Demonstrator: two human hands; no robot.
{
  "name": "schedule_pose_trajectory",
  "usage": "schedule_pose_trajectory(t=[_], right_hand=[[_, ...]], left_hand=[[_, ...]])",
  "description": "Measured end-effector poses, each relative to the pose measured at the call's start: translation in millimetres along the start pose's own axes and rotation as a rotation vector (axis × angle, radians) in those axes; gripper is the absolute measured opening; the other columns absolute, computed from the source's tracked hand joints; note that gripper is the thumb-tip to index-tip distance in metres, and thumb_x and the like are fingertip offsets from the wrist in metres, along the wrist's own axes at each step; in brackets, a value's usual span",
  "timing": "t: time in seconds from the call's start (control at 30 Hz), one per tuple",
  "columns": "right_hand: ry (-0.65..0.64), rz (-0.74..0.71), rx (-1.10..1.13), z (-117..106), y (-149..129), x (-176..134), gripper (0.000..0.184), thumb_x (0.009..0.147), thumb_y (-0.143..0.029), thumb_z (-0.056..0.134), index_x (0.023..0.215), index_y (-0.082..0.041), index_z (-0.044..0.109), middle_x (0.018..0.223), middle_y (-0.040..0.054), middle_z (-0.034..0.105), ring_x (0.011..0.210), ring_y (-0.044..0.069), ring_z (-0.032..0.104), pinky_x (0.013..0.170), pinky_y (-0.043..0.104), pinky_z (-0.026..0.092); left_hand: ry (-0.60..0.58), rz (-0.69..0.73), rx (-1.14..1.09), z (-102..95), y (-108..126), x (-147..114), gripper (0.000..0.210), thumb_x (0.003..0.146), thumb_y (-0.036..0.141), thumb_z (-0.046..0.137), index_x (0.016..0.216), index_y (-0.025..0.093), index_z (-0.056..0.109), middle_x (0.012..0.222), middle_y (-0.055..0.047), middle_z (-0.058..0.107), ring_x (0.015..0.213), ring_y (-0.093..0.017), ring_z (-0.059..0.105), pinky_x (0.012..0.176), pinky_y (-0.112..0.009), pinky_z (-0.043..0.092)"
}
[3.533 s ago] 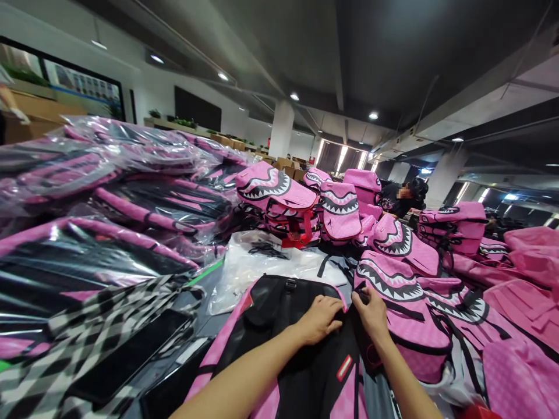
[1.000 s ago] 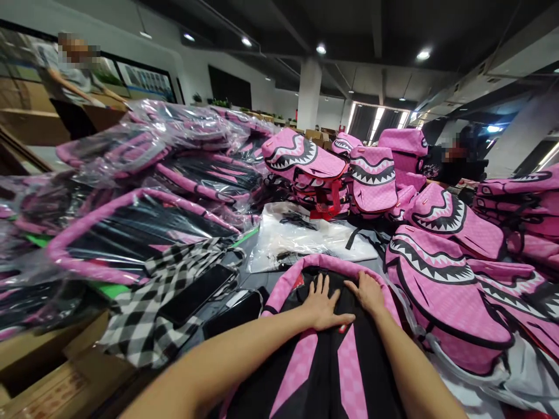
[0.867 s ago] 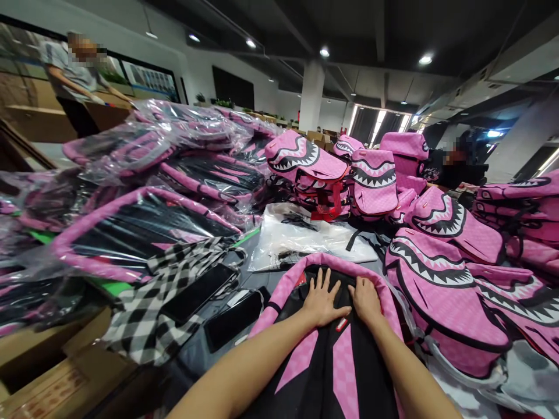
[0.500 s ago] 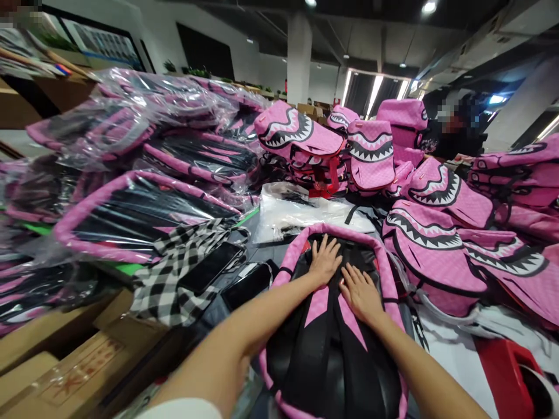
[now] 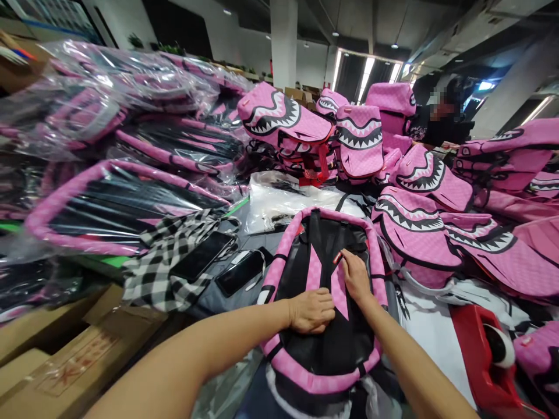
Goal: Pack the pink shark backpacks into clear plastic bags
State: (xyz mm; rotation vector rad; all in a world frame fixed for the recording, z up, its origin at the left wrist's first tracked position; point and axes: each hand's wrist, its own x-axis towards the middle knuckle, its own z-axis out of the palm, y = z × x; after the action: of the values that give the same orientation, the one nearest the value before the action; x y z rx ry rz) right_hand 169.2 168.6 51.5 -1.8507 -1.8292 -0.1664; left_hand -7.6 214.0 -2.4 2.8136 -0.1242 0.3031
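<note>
A pink and black backpack [image 5: 323, 355] lies in front of me with its black back panel and straps facing up. My left hand [image 5: 312, 311] is closed around the left shoulder strap [image 5: 313, 269], low on the panel, with its fingertips hidden. Higher up, the fingers of my right hand [image 5: 356, 278] are bent over the right shoulder strap [image 5: 338, 288], close to a small red label [image 5: 337, 258]. Clear plastic [image 5: 379, 396] shows under the bag's near end.
Plastic-wrapped backpacks [image 5: 117, 203] are piled at left, unwrapped pink backpacks [image 5: 414, 227] at right. Two phones [image 5: 244, 270] and a checkered cloth [image 5: 163, 256] lie left of the bag. A red tape dispenser [image 5: 476, 355] stands right; a cardboard box [image 5: 82, 355] is lower left. A person [image 5: 445, 116] is behind.
My hands were flat near the bag's top. The left has slid down toward me and closed; the right has curled its fingers on its strap. The bag's near end has come into view.
</note>
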Motion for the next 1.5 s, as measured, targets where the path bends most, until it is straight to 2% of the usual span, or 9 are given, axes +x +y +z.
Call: schedule_pose_trajectory(t=[0.2,0.4,0.53,0.73,0.97,1.1,1.2,1.37,1.5], right_hand=[[-0.473,-0.911,0.261,-50,-64,-53,0.025,0.094,-0.043,0.056,0.109,-0.024,0.063,0.1,0.0029,0.067,0.088,0.017,0.059,0.08,0.031,0.044],[-0.466,-1.115,0.111,40,-40,-66,0.019,0.083,-0.042,0.06,0.083,-0.023,0.057,0.076,0.0003,0.057,0.071,0.018,0.049,0.073,0.035,0.041],[-0.326,-1.029,0.032,64,-28,-82,0.022,0.082,-0.044,0.053,0.075,-0.024,0.049,0.073,0.0018,0.053,0.069,0.02,0.046,0.073,0.04,0.041],[0.023,-1.054,0.07,4,-42,-73,0.011,0.093,-0.017,0.05,0.087,-0.023,0.057,0.069,-0.0033,0.054,0.064,0.014,0.049,0.064,0.029,0.04],[0.27,-0.239,-0.176,16,41,43,0.029,0.093,-0.018,0.041,0.115,-0.021,0.061,0.098,0.0101,0.068,0.088,0.027,0.068,0.076,0.041,0.055],[0.264,-0.213,-0.236,58,75,45,0.033,0.094,-0.023,0.041,0.12,-0.023,0.061,0.098,0.01,0.07,0.086,0.028,0.071,0.072,0.041,0.057],[0.047,-0.248,-0.285,42,76,58,0.032,0.091,-0.021,0.044,0.113,-0.026,0.066,0.098,0.0069,0.074,0.082,0.024,0.072,0.066,0.033,0.054],[-0.217,-0.189,-0.391,6,34,159,0.03,0.097,-0.029,0.042,0.088,-0.024,0.07,0.074,0.0068,0.073,0.07,0.025,0.071,0.061,0.03,0.043],[-0.245,-0.26,-0.343,54,-14,251,0.031,0.1,-0.025,0.04,0.107,-0.023,0.07,0.101,0.0073,0.076,0.092,0.023,0.071,0.076,0.03,0.045]], left_hand=[[0.14,-0.453,0.215,-15.7,-1,-9,0.053,0.101,0.045,0.047,0.148,0.02,0.049,0.154,-0.017,0.048,0.14,-0.037,0.042,0.115,-0.059,0.029],[0.133,-0.454,0.192,-13.3,-9,-15,0.064,0.097,0.048,0.057,0.156,0.035,0.036,0.162,-0.01,0.04,0.149,-0.037,0.033,0.12,-0.063,0.021],[0.258,-0.603,0.218,-6.9,-1,-13,0.066,0.089,0.048,0.069,0.15,0.047,0.043,0.17,-0.006,0.023,0.152,-0.05,0.014,0.114,-0.078,0.01],[0.121,-0.573,0.069,7.4,31,-47,0.096,0.074,0.08,0.066,0.156,0.042,0.034,0.17,-0.015,0.016,0.149,-0.058,0.016,0.11,-0.08,0.014],[0.095,-0.66,-0.011,-58.4,28,-15,0.105,0.076,0.088,0.051,0.159,0.025,0.035,0.137,-0.024,0.062,0.123,-0.046,0.059,0.109,-0.069,0.033],[0.287,-0.698,0.026,-79.9,-20,23,0.082,0.089,0.077,0.048,0.154,0.026,0.044,0.151,-0.018,0.052,0.142,-0.043,0.042,0.117,-0.068,0.025],[0.237,-0.67,-0.062,-67.3,-48,27,0.083,0.086,0.081,0.049,0.154,0.033,0.043,0.168,-0.012,0.025,0.155,-0.043,0.013,0.12,-0.072,0.015],[0.233,-0.686,-0.172,-48.5,-56,15,0.095,0.079,0.089,0.049,0.154,0.032,0.042,0.169,-0.011,0.017,0.156,-0.044,0.004,0.122,-0.072,0.007],[0.309,-0.632,-0.224,-29.8,-72,13,0.088,0.082,0.085,0.05,0.156,0.041,0.034,0.169,-0.006,0.017,0.155,-0.046,0.008,0.118,-0.078,0.015]])
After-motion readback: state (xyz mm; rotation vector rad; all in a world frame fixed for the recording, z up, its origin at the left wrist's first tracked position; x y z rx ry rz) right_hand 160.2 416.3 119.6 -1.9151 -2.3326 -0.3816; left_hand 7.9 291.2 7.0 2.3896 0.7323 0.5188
